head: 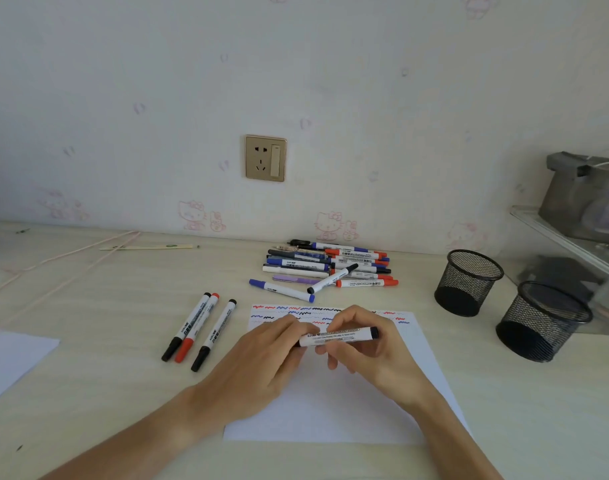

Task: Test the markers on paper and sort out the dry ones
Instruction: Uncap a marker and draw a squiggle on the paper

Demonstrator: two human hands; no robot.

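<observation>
Marker in hands: a white marker (pixel 337 336) with a black end lies level over the paper, at the centre of the view.
Left hand: the left hand (pixel 261 362) comes in from 7 o'clock and its fingertips pinch the marker's left end, which they cover.
Right hand: the right hand (pixel 362 344) comes in from 5 o'clock, fingers curled round the barrel.
Paper: a white sheet (pixel 330 410) lies on the desk (pixel 123 393) under both hands, with red, blue and black squiggles along its far edge.
Set aside: three capped markers (pixel 199 329), two black and one red, lie side by side at 9 o'clock from the paper.
Pile: a heap of markers (pixel 325 266) sits at 12 o'clock, near the wall.
Cups: two black mesh cups (pixel 504 303) stand at 3 o'clock.
</observation>
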